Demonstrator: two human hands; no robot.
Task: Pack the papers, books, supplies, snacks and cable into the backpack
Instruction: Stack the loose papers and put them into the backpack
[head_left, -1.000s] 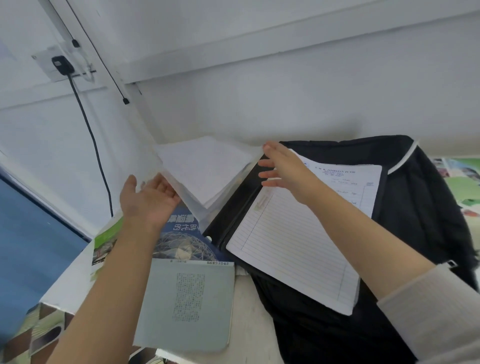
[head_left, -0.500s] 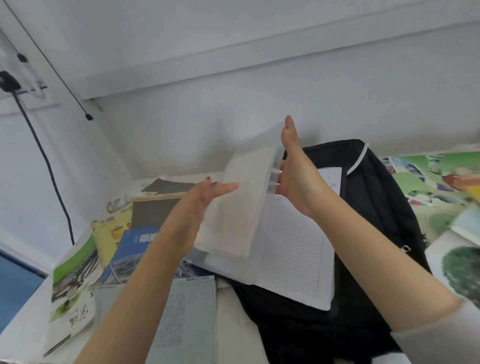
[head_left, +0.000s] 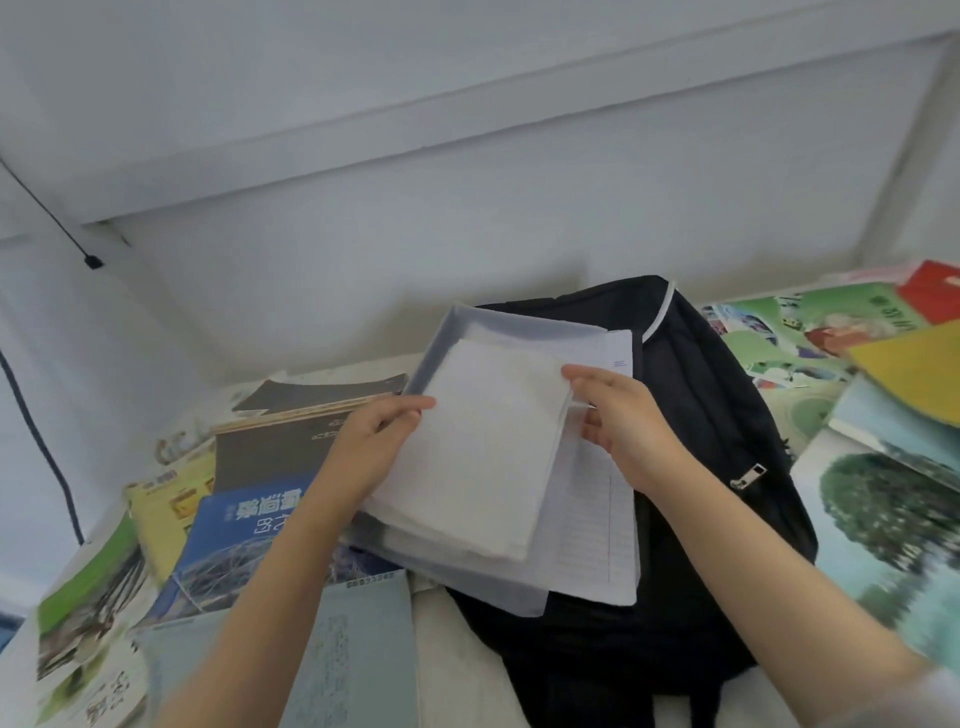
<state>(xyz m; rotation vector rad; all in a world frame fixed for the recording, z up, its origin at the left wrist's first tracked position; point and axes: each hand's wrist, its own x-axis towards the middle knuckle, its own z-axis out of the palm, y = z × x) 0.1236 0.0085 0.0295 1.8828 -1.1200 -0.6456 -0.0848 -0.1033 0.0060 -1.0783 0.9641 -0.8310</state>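
Note:
A stack of white papers (head_left: 483, 447) lies flat above the black backpack (head_left: 701, 415), held between both hands. My left hand (head_left: 374, 441) grips its left edge with the thumb on top. My right hand (head_left: 618, 415) pinches its right edge near the top corner. Under the stack is a translucent folder (head_left: 467, 332), and under that a lined sheet (head_left: 597, 545) resting on the backpack. The backpack lies flat against the wall, with a zip pull (head_left: 748, 475) on its right side.
Books cover the table to the left: a blue one (head_left: 234, 535), a dark grey one (head_left: 275, 447), a yellow one (head_left: 166, 509) and a pale blue booklet (head_left: 358, 654). Green and yellow picture books (head_left: 852, 332) lie to the right. A black cable (head_left: 41, 452) hangs down the left wall.
The paper stack was lifted off the left pile, stood on edge between both palms, and now lies flat over the backpack with both hands gripping its edges. The view swung right.

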